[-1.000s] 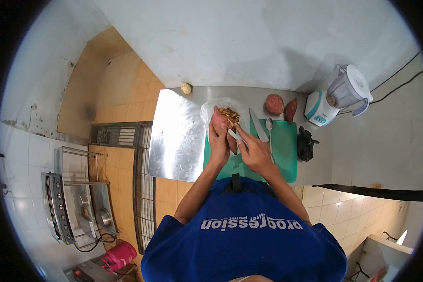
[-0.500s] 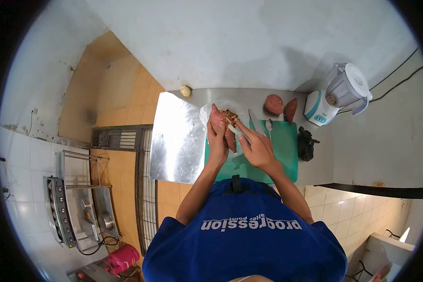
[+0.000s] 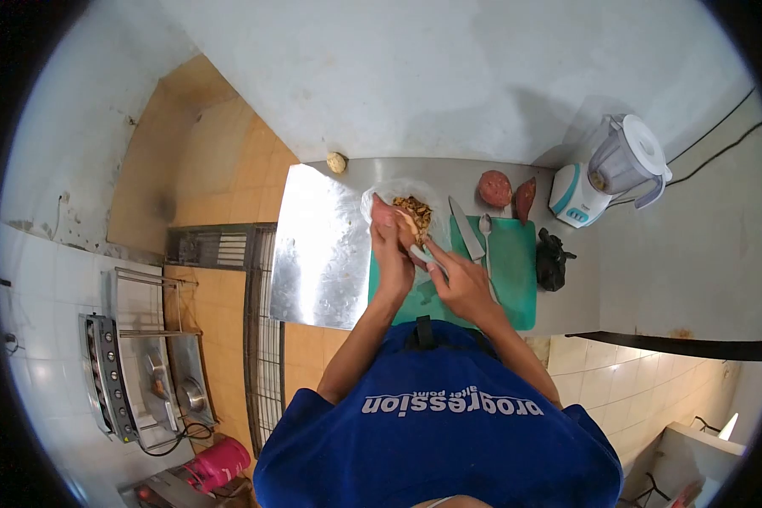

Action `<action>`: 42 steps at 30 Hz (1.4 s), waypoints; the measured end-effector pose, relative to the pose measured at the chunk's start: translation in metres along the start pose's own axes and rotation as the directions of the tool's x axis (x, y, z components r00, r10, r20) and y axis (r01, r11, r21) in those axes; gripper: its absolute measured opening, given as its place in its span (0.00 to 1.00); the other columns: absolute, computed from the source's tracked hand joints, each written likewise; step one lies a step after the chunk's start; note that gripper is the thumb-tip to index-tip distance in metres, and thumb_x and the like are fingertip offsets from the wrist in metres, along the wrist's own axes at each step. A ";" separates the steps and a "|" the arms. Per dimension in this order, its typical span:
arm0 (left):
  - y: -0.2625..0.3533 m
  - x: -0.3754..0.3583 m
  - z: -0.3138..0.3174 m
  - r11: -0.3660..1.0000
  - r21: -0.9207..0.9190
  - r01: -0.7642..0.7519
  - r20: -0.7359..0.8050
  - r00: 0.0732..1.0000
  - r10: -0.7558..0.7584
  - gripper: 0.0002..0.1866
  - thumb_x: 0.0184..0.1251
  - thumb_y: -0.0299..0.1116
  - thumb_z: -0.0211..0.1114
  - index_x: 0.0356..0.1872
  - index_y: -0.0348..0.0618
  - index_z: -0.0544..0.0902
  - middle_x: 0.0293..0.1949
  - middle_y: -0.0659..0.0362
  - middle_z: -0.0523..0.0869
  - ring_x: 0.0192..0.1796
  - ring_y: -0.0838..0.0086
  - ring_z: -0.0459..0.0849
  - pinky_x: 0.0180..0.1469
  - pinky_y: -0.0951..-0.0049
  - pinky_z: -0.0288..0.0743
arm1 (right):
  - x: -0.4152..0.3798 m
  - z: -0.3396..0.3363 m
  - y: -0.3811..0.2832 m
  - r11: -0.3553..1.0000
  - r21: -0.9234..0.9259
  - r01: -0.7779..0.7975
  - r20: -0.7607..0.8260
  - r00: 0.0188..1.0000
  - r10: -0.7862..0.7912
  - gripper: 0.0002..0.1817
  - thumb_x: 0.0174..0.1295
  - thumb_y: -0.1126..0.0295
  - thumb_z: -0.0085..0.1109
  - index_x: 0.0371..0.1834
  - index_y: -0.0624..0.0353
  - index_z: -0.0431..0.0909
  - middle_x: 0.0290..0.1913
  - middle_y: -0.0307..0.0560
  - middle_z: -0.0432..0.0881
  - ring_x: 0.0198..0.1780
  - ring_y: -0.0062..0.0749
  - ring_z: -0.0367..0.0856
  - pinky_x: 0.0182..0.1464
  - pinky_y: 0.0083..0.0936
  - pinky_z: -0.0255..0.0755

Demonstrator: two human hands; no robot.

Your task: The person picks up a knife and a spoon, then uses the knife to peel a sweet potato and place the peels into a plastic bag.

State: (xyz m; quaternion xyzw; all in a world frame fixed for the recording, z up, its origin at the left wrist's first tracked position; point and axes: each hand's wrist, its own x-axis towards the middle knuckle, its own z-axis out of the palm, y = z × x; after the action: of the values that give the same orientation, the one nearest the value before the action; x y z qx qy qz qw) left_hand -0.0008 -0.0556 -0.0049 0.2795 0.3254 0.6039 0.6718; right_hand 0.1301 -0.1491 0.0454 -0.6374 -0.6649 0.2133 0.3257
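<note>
My left hand [image 3: 391, 261] is wrapped round a long reddish sweet potato [image 3: 383, 210], held tilted above a green cutting board [image 3: 512, 284]. A pale orange strip of bare flesh shows along its right side. In my right hand [image 3: 464, 286] is a peeler with a white handle [image 3: 425, 256], close against the lower part of the sweet potato; its blade is hard to make out. Just beyond lies a clear plastic bag [image 3: 372, 196] with brown peelings [image 3: 415, 218] on it. Right of them rest a knife [image 3: 466, 229] and a spoon [image 3: 485, 225].
At the back of the metal counter [image 3: 313, 254] sit two more sweet potatoes [image 3: 494, 188] and a pale round lump [image 3: 336, 162]. A blender [image 3: 610, 173] stands at the right, near a black plastic bag [image 3: 552, 261]. The wall [image 3: 449, 76] rises behind.
My right hand and the peeler have moved down along the sweet potato towards me. A bare orange strip now shows, and the peelings are less covered.
</note>
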 end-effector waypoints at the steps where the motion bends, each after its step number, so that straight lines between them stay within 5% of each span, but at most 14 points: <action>1: 0.001 0.015 -0.011 0.997 -0.079 -0.004 0.040 0.999 0.007 0.30 0.81 0.43 0.58 0.74 0.41 0.60 0.60 0.54 0.75 0.60 0.69 0.78 0.61 0.67 0.76 | -0.006 0.003 0.003 0.999 -0.022 -0.027 0.068 0.997 0.028 0.28 0.73 0.57 0.50 0.76 0.46 0.69 0.38 0.55 0.83 0.39 0.56 0.84 0.42 0.48 0.77; 6: 0.025 0.030 -0.011 0.989 -0.134 -0.056 -0.036 0.998 0.052 0.29 0.80 0.44 0.59 0.74 0.46 0.62 0.58 0.57 0.77 0.60 0.69 0.79 0.61 0.65 0.77 | -0.025 0.013 0.013 0.995 -0.014 -0.097 0.194 0.976 0.098 0.27 0.74 0.57 0.51 0.75 0.46 0.70 0.47 0.57 0.86 0.46 0.58 0.85 0.47 0.46 0.78; 11: 0.024 0.004 0.014 0.997 -0.079 -0.025 0.061 0.998 0.030 0.29 0.80 0.43 0.59 0.73 0.44 0.62 0.58 0.56 0.77 0.59 0.70 0.79 0.60 0.66 0.77 | 0.006 -0.016 -0.008 0.978 0.161 -0.130 0.017 0.992 0.128 0.28 0.74 0.56 0.50 0.76 0.49 0.67 0.54 0.64 0.84 0.51 0.64 0.84 0.53 0.51 0.76; 18: 0.018 -0.006 0.027 0.997 -0.076 0.015 0.122 0.992 -0.005 0.29 0.80 0.44 0.58 0.73 0.40 0.62 0.61 0.54 0.77 0.60 0.70 0.79 0.61 0.68 0.74 | 0.030 -0.011 -0.009 0.995 0.057 -0.079 0.007 0.997 0.079 0.31 0.72 0.55 0.50 0.77 0.51 0.65 0.54 0.67 0.83 0.52 0.65 0.83 0.55 0.53 0.75; 26: 0.027 -0.011 0.023 0.996 -0.068 0.055 0.158 0.987 -0.044 0.33 0.80 0.44 0.58 0.78 0.45 0.58 0.62 0.55 0.76 0.60 0.70 0.78 0.59 0.69 0.76 | 0.031 -0.014 -0.012 0.987 0.117 -0.106 0.107 0.990 0.094 0.32 0.72 0.54 0.52 0.78 0.52 0.64 0.47 0.70 0.85 0.48 0.67 0.84 0.51 0.52 0.76; 33: 0.021 -0.009 0.017 0.997 -0.063 0.040 0.172 0.985 -0.029 0.35 0.79 0.44 0.58 0.81 0.48 0.55 0.64 0.54 0.75 0.61 0.69 0.78 0.60 0.68 0.76 | 0.032 -0.013 -0.012 0.987 0.157 -0.043 0.016 0.999 0.041 0.33 0.71 0.54 0.54 0.77 0.54 0.64 0.35 0.68 0.84 0.41 0.65 0.85 0.45 0.52 0.75; 39: 0.033 0.000 0.019 0.997 -0.070 -0.043 0.081 0.995 0.049 0.37 0.80 0.49 0.52 0.81 0.43 0.51 0.59 0.57 0.76 0.62 0.68 0.77 0.68 0.65 0.70 | 0.011 -0.009 -0.011 0.985 0.110 -0.136 0.207 0.972 0.111 0.33 0.70 0.54 0.55 0.75 0.58 0.68 0.25 0.62 0.80 0.31 0.60 0.83 0.37 0.49 0.73; 41: 0.024 0.006 0.008 0.996 -0.043 -0.083 0.106 0.991 0.087 0.36 0.80 0.47 0.54 0.81 0.42 0.53 0.59 0.57 0.76 0.60 0.69 0.76 0.65 0.66 0.71 | 0.008 -0.003 -0.004 0.980 0.181 -0.083 0.105 0.992 0.065 0.32 0.70 0.57 0.56 0.76 0.56 0.67 0.19 0.56 0.73 0.23 0.45 0.76 0.32 0.37 0.68; 42: 0.021 0.005 0.003 0.993 -0.015 -0.118 0.132 0.984 0.119 0.36 0.81 0.44 0.55 0.81 0.41 0.54 0.59 0.57 0.76 0.59 0.70 0.76 0.63 0.66 0.73 | 0.011 -0.007 -0.009 0.979 0.182 -0.087 0.112 0.991 0.067 0.32 0.70 0.57 0.56 0.76 0.56 0.67 0.19 0.56 0.73 0.23 0.45 0.76 0.32 0.37 0.68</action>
State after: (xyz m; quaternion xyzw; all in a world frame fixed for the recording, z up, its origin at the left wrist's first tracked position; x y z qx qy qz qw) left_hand -0.0110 -0.0478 0.0122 0.3355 0.2606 0.6242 0.6556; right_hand 0.1290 -0.1400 0.0581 -0.6173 -0.6329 0.3206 0.3401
